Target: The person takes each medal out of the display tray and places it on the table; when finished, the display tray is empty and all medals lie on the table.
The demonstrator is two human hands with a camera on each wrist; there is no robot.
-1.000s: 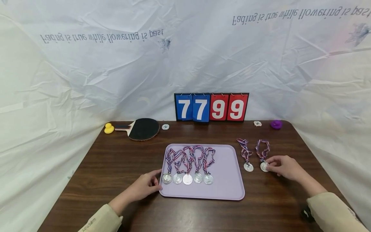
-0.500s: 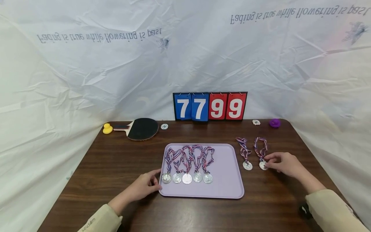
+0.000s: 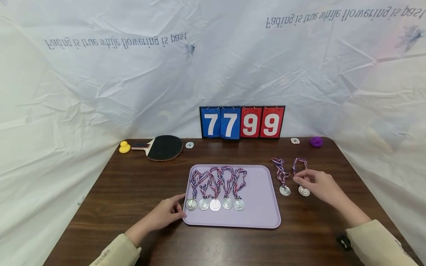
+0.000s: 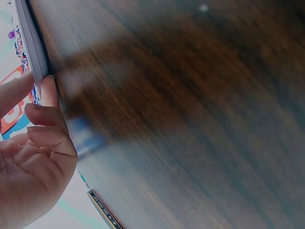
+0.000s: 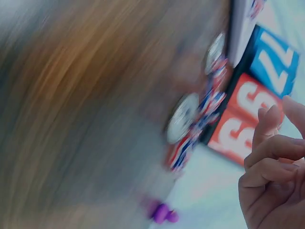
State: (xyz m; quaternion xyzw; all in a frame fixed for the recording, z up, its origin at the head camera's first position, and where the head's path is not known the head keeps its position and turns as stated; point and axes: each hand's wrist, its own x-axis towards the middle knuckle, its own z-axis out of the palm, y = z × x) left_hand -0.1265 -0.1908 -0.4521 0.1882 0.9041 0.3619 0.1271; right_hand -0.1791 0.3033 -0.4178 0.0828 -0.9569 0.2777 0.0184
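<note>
My left hand (image 3: 163, 213) pinches the left edge of a lilac tray (image 3: 259, 197); thumb and fingers lie on either side of its rim (image 4: 32, 45) in the left wrist view. Several silver medals (image 3: 215, 205) with striped ribbons lie in a row on the tray's left part. Right of the tray, two more medals lie on the table: one nearer the tray (image 3: 284, 190), another farther right (image 3: 304, 191). Over the far-right medal's ribbon hovers my right hand (image 3: 321, 186), bent fingers apart from thumb, holding nothing. The right wrist view shows that medal (image 5: 183, 118) apart from the fingers.
Along the back of the brown table (image 3: 133, 188) stand a flip scoreboard (image 3: 242, 122) reading 7799, a table tennis bat (image 3: 164, 147), a yellow duck (image 3: 124, 147), a purple duck (image 3: 316, 142) and two small white discs, one left (image 3: 189, 145), one right (image 3: 295, 140). White sheeting hangs behind.
My right hand has let go of the far-right medal's disc and moved up and left over its ribbon. The left hand and tray have stayed put.
</note>
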